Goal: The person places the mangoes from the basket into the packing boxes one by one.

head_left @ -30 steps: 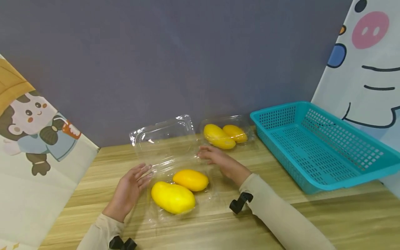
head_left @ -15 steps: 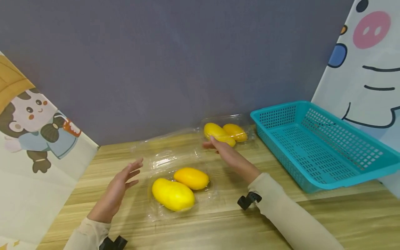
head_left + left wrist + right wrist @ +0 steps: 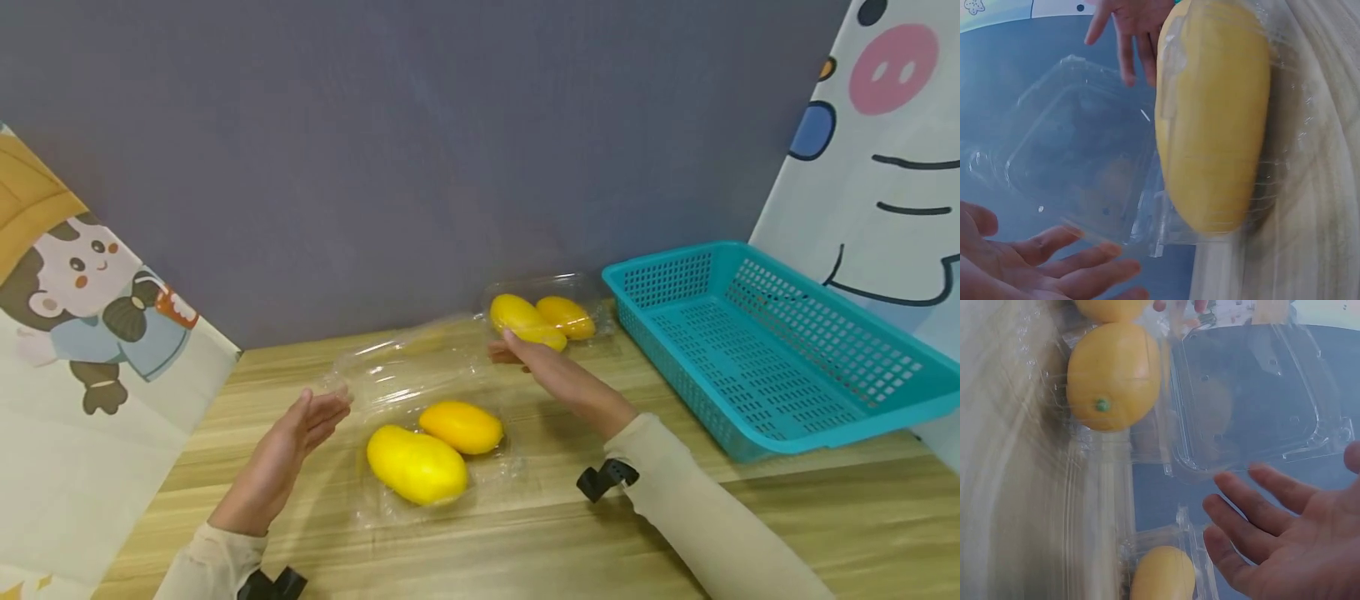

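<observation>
A clear plastic clamshell box lies on the wood-grain table with its lid tipped back toward the wall. Two yellow mangoes, the nearer one larger and the farther one more orange, sit side by side in its base. My left hand is at the lid's left side, fingers extended, holding nothing. In the left wrist view, its fingertips are right at the lid's edge. On the lid's other side, my right hand has its fingers spread, palm toward the lid, holding nothing; its fingers show in the right wrist view.
Behind my right hand, a second clear box against the wall holds two more mangoes. A turquoise plastic basket stands at the right. A grey wall closes off the back, with cartoon-printed panels on both sides.
The lid has dropped back from a steeper angle. My left hand has shifted left and toward me, away from the lid's hinge. My right hand has moved slightly right.
</observation>
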